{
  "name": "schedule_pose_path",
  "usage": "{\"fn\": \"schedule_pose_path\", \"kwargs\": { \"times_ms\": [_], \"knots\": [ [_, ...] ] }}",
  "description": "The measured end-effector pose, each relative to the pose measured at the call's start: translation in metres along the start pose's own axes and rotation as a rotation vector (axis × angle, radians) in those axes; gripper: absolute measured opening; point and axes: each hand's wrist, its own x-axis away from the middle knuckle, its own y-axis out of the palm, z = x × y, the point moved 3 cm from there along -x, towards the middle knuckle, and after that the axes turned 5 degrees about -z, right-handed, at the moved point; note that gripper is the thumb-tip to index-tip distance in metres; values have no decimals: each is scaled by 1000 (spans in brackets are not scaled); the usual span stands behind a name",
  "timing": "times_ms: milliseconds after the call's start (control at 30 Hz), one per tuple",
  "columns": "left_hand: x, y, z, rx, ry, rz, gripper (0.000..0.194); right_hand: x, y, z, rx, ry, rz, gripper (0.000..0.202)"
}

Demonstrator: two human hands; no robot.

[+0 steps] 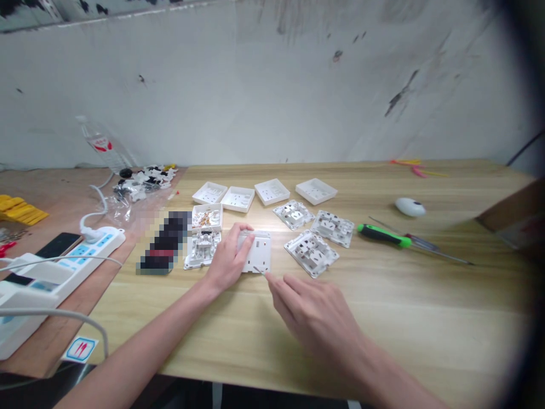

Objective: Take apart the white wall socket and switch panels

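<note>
My left hand (232,255) grips a white socket plate (260,253) by its left side, holding it against the table. At the plate's lower edge, my right hand (304,301) pinches something small and thin whose tip touches the plate; most of it is hidden by the fingers. Left of my left hand lies an opened white socket part (203,248), with a white box of small brass-coloured pieces (207,218) just behind it. Several similar socket parts, one of them an open frame (312,253), lie to the right of the plate.
White empty shells (316,191) line the back. A green-black screwdriver (385,236) and a white oval object (410,207) lie right. At left are a power strip (85,253), a phone (59,245), a bottle (100,142) and a pile of black and white pieces (147,180).
</note>
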Motion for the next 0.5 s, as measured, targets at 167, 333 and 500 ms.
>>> {"fn": "schedule_pose_path", "kwargs": {
  "times_ms": [167, 333, 500],
  "knots": [
    [3, -4, 1, -12, 40, -57, 22, 36, 4, 26, -144, 88, -81, 31],
    [19, -13, 21, -178, 428, -109, 40, 65, 9, 53, -123, 179, -115, 32],
    [48, -4, 42, -493, 845, -378, 31, 68, 11, 68, -1, 161, -141, 28]
  ]
}}
